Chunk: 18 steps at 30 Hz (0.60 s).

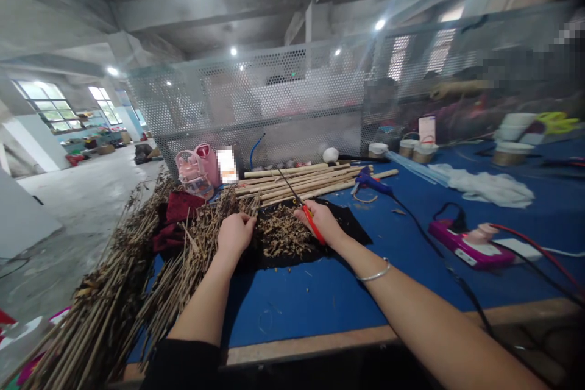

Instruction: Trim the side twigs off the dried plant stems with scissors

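Observation:
My right hand grips scissors with red handles, and the dark blades point up and to the left. Below them is a heap of clipped dried plant bits on a black cloth. My left hand is closed, thumb and forefinger pinching a dried plant stem at the heap's left edge. Beside and beneath that hand lies a bundle of dried plant stalks. How many stems the fingers hold is hard to make out.
Bare pale sticks lie behind the heap. A blue glue gun trails its cord rightward towards a purple power strip. A pink bag, white plastic wrap and tubs stand along the back. More stalks overhang the left edge.

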Tool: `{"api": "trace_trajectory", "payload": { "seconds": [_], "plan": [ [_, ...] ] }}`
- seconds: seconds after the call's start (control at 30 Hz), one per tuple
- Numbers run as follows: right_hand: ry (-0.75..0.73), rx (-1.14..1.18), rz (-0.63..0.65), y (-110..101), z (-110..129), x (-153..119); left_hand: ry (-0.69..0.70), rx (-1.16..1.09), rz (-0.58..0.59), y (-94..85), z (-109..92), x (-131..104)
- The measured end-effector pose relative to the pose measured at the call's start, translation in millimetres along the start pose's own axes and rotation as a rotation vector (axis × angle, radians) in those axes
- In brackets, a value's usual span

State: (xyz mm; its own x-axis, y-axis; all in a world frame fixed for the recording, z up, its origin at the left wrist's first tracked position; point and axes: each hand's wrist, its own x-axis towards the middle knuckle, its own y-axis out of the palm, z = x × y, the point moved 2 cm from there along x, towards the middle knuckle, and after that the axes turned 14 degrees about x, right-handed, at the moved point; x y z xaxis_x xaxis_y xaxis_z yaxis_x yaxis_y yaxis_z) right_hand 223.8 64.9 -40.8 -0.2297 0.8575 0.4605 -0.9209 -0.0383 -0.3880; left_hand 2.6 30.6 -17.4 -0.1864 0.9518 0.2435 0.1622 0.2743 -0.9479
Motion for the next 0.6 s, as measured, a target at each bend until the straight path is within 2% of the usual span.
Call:
{"api": "trace_trajectory", "payload": {
  "seconds": [0.1,0.17,0.43,0.5,0.6],
  "plan": [
    [0.004,-0.001,0.005,-0.3,0.5,0.5,-0.035,-0.242,-0.179,-9.0,4.0,3.3],
    [0.004,-0.006,0.006,-0.4,1.3,0.5,-0.068,-0.368,-0.227,-10.8,7.2,4.9],
    [0.022,0.009,0.027,0.6,4.2,-1.1,-0.093,-0.437,-0.245,-7.4,9.6,5.5],
    [0.017,-0.015,0.02,0.4,4.9,-1.0,-0.094,-0.55,-0.219,-5.8,6.5,4.6],
    [0.015,-0.03,-0.003,0.1,6.5,-0.8,-0.111,-0.873,-0.101,-0.7,-2.4,2.8]
  ]
}}
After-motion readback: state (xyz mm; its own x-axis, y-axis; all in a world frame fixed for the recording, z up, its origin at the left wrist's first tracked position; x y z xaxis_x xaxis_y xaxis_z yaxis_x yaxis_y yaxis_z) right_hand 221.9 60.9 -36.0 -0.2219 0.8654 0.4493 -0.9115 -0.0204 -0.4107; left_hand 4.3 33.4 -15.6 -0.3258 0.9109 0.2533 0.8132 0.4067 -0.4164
